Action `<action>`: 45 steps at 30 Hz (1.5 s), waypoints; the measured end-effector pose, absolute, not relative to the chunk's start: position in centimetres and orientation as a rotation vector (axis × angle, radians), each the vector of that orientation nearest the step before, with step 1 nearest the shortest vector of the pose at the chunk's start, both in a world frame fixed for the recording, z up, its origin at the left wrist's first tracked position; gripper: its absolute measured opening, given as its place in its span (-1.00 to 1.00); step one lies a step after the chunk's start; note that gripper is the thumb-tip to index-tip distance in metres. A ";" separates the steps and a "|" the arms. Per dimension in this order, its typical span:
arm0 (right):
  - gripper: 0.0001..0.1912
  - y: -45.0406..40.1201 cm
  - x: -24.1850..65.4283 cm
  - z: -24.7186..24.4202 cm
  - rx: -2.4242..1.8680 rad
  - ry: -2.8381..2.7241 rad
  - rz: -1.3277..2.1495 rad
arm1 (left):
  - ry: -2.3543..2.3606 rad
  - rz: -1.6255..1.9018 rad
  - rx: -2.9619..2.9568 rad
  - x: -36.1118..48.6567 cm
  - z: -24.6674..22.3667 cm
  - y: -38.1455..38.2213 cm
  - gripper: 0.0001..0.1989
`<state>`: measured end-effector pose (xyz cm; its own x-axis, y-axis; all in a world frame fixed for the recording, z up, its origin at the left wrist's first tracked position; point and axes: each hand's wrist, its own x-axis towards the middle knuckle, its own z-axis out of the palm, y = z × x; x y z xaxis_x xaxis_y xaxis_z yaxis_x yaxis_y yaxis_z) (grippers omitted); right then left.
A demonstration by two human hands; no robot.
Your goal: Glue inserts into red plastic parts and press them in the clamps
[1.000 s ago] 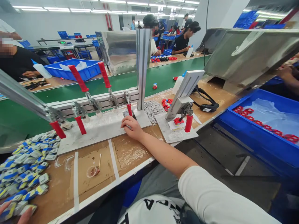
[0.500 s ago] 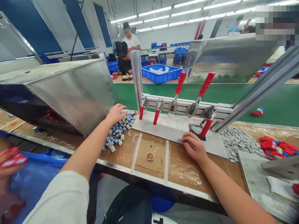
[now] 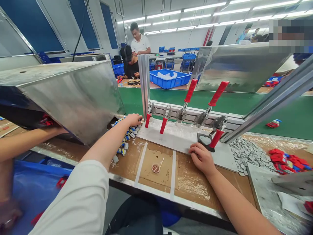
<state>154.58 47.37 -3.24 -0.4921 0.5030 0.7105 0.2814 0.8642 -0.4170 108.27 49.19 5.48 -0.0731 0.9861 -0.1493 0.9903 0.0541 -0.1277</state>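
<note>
My left hand [image 3: 134, 120] is at the upper edge of the heap of small blue, yellow and grey parts [image 3: 126, 143], its fingers bent around a small dark bit that I cannot make out. A red clamp handle [image 3: 147, 120] stands just right of those fingers. On the front edge of the white board [image 3: 168, 133] rests my right hand [image 3: 201, 158], its fingers curled; what they hold, if anything, is hidden. Close above it is a black fixture with a pale piece in it [image 3: 204, 139], under the rightmost toggle clamp [image 3: 217, 138].
A metal box [image 3: 80, 94] stands left, with another person's arm [image 3: 31, 138] reaching in. A small cup with a stick [image 3: 156, 167] sits on cardboard. Flat grey pieces [image 3: 249, 155] and red-blue parts [image 3: 288, 160] lie right. A green belt [image 3: 166, 95] runs behind.
My left hand has moved right across the heap towards the clamp handle, and its fingers have bent. My right hand has stayed by the fixture. The other person's arm has come into the metal box.
</note>
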 end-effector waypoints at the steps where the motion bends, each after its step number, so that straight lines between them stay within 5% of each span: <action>1: -0.80 47.4 154.6 -3.3 -0.570 -2.117 0.313 | 2.258 -0.310 2.140 108.2 5.6 49.0 -0.58; 12: -0.78 47.6 154.6 -3.2 -0.534 -2.151 0.364 | 2.139 -0.325 2.296 109.6 4.9 46.8 -0.52; 35: -0.77 47.8 154.6 -3.6 -0.553 -2.178 0.409 | 1.793 -0.179 2.637 112.1 5.1 37.8 -0.74; 45: -0.79 47.9 154.9 -3.5 -0.531 -2.205 0.376 | 1.737 -0.013 2.592 112.1 8.1 33.3 -0.58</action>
<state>154.94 47.86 -3.48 -0.5766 0.4913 0.6528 0.2469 0.8664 -0.4339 112.12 33.31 8.10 0.3801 0.9247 -0.0192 0.9249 -0.3799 0.0133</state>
